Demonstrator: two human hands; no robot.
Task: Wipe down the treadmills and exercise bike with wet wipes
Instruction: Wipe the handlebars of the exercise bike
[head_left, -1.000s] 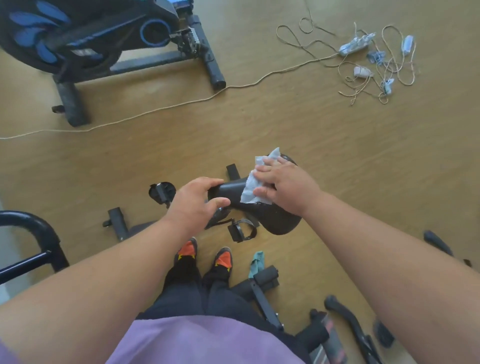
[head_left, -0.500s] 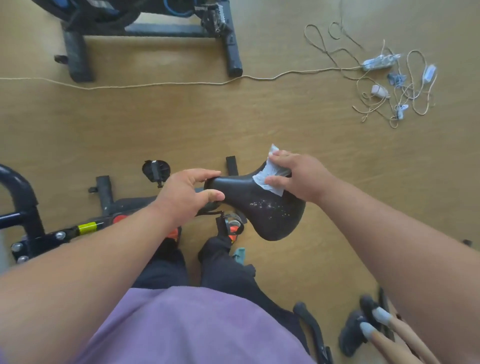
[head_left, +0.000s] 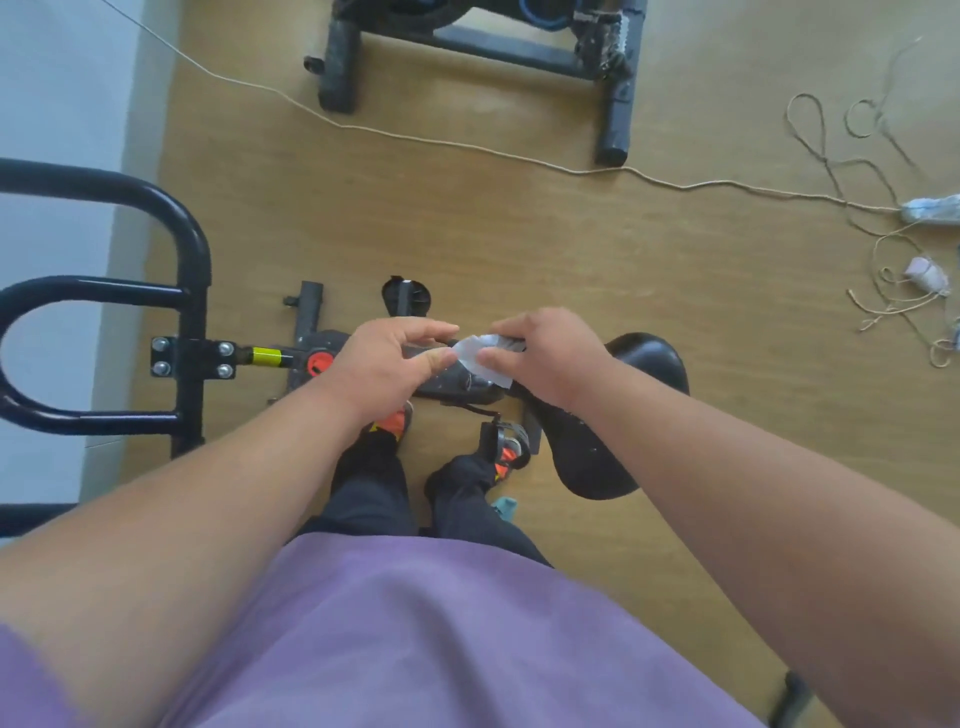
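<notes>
Head view looks steeply down, close, perhaps slightly forward.

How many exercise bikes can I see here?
2. One bike stands right under the person's hands, its black saddle beside the right wrist. The other bike stands at the top edge, mostly cut off. More may lie outside the view.

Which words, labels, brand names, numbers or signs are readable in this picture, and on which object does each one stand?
No text can be read anywhere.
Yellow band on the black bike frame: plain colour; any print is too blurred to tell.
Red round knob: no legible marking.
Crumpled white wet wipe, held between the left hand and right hand: no print visible.
Black bike saddle: no logo visible.
</notes>
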